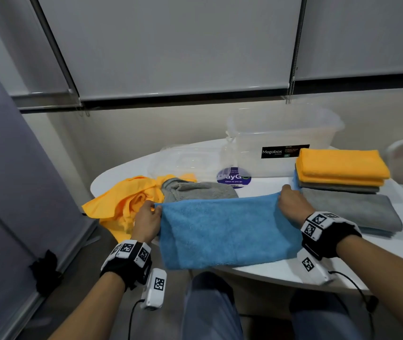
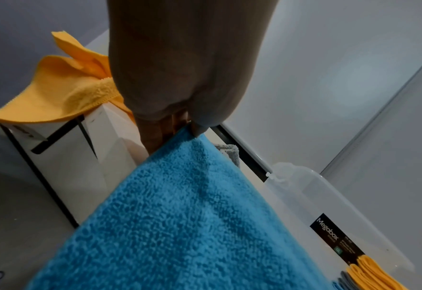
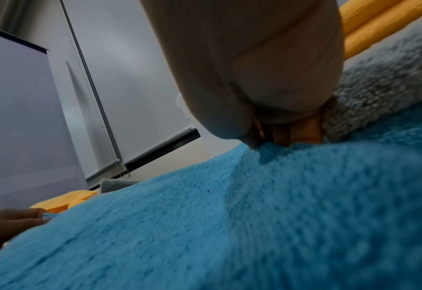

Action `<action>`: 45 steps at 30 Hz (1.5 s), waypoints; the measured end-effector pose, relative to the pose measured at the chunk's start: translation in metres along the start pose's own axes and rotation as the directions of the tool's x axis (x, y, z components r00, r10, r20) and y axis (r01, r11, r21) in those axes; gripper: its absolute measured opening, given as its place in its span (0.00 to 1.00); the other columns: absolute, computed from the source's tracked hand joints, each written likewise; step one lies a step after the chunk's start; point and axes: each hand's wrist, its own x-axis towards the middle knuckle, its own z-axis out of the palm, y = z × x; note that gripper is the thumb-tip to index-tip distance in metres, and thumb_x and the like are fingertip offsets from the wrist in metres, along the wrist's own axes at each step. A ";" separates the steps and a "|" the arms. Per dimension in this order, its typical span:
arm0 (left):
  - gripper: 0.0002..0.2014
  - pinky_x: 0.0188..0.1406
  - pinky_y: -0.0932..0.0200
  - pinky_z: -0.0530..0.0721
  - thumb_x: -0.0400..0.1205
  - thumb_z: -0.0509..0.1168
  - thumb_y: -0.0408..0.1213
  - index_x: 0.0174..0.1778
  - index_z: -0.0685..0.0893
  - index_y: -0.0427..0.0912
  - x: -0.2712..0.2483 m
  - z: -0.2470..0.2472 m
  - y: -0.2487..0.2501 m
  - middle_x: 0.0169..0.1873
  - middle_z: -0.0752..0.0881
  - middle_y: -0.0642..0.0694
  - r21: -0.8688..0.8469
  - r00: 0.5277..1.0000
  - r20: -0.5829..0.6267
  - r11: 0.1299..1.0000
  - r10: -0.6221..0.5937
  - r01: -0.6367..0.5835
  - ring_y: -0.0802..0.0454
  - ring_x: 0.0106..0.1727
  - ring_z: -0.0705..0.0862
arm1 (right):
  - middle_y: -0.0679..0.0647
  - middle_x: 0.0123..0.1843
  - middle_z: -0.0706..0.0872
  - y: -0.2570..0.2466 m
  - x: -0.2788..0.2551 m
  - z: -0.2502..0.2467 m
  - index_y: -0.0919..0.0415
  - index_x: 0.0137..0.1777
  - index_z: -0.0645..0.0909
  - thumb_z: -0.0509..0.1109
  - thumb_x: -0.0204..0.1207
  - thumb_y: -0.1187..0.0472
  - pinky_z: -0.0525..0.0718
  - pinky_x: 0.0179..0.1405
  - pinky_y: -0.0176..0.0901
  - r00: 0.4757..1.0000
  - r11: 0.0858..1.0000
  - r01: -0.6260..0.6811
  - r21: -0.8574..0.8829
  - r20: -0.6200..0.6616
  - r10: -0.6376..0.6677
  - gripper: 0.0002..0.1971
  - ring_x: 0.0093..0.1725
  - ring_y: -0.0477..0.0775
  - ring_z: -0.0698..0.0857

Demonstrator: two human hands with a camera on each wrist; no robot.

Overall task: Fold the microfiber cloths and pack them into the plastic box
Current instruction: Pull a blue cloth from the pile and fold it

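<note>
Head view: my left hand [image 1: 147,220] and right hand [image 1: 293,204] each pinch a top corner of the blue cloth [image 1: 227,231]. It looks soft, light and floppy, so I judge the corners the best hold.

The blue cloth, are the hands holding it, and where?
Yes. The left hand pinches one top corner of the blue cloth, and the right hand pinches the other top corner.

A fluffy, matt pile is shown by the blue cloth [image 1: 227,229]. Clear, glossy plastic is seen in the box [image 1: 283,141]. The white table [image 1: 256,268] is finished smooth, and the folded orange cloths [image 1: 340,165] look soft.
</note>
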 end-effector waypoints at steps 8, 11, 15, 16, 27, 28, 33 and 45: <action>0.14 0.51 0.43 0.85 0.89 0.59 0.40 0.64 0.79 0.35 0.015 0.007 -0.006 0.57 0.84 0.34 0.084 0.998 0.022 0.995 -0.061 0.059 0.37 0.55 0.84 | 0.74 0.72 0.74 -0.002 0.014 0.006 0.72 0.66 0.69 0.51 0.87 0.68 0.75 0.60 0.60 0.996 0.980 -0.055 -0.190 0.058 0.068 0.13 0.72 0.75 0.73; 0.14 0.52 0.44 0.85 0.87 0.62 0.41 0.63 0.81 0.35 0.016 0.012 -0.010 0.56 0.86 0.33 0.150 0.997 0.033 0.986 -0.072 0.067 0.35 0.55 0.85 | 0.73 0.70 0.77 0.003 0.019 0.008 0.70 0.62 0.71 0.52 0.87 0.65 0.75 0.56 0.57 0.993 0.982 -0.069 -0.176 0.079 0.084 0.10 0.71 0.73 0.75; 0.11 0.47 0.48 0.81 0.85 0.63 0.39 0.59 0.79 0.37 0.020 0.012 -0.002 0.53 0.87 0.33 0.241 0.997 0.059 0.970 -0.055 0.039 0.35 0.52 0.85 | 0.73 0.71 0.76 0.000 0.023 0.001 0.71 0.68 0.72 0.54 0.89 0.56 0.76 0.57 0.53 0.988 0.992 -0.102 -0.073 0.105 0.109 0.18 0.71 0.71 0.76; 0.10 0.45 0.47 0.81 0.84 0.63 0.38 0.58 0.78 0.38 0.021 0.011 0.003 0.52 0.86 0.34 0.262 0.998 0.055 0.965 -0.043 0.027 0.36 0.51 0.84 | 0.73 0.72 0.76 -0.001 0.023 -0.001 0.71 0.68 0.73 0.55 0.89 0.53 0.76 0.59 0.54 0.988 0.993 -0.103 -0.057 0.109 0.109 0.20 0.70 0.72 0.77; 0.20 0.59 0.45 0.78 0.77 0.64 0.29 0.67 0.78 0.42 0.005 0.038 0.116 0.59 0.79 0.41 0.288 0.845 0.220 0.796 0.487 -0.533 0.41 0.60 0.76 | 0.59 0.44 0.82 -0.014 0.006 -0.010 0.63 0.46 0.75 0.75 0.72 0.59 0.75 0.32 0.41 0.988 0.987 -0.071 0.141 0.145 0.051 0.12 0.43 0.57 0.82; 0.21 0.60 0.49 0.79 0.78 0.66 0.31 0.68 0.78 0.43 0.004 0.042 0.129 0.60 0.80 0.42 0.192 0.821 0.285 0.809 0.495 -0.555 0.43 0.62 0.77 | 0.59 0.40 0.80 -0.020 0.004 -0.017 0.62 0.43 0.75 0.76 0.71 0.60 0.73 0.30 0.40 0.989 0.972 -0.045 0.230 0.149 0.011 0.11 0.38 0.56 0.81; 0.34 0.58 0.68 0.79 0.76 0.76 0.32 0.77 0.71 0.50 0.003 0.045 0.187 0.67 0.81 0.43 -0.152 0.708 0.514 0.864 0.484 -0.481 0.51 0.67 0.80 | 0.62 0.39 0.86 -0.061 -0.024 -0.068 0.60 0.46 0.76 0.85 0.64 0.63 0.80 0.34 0.49 0.950 0.842 0.230 0.489 0.075 -0.304 0.19 0.36 0.55 0.83; 0.12 0.47 0.55 0.85 0.79 0.74 0.29 0.56 0.84 0.44 0.015 -0.024 0.253 0.39 0.87 0.45 -0.376 0.669 0.389 0.772 0.634 -0.513 0.53 0.39 0.84 | 0.55 0.37 0.88 -0.102 -0.043 -0.150 0.53 0.49 0.74 0.89 0.59 0.51 0.82 0.31 0.46 0.859 0.785 0.501 0.364 -0.099 -0.502 0.28 0.33 0.51 0.84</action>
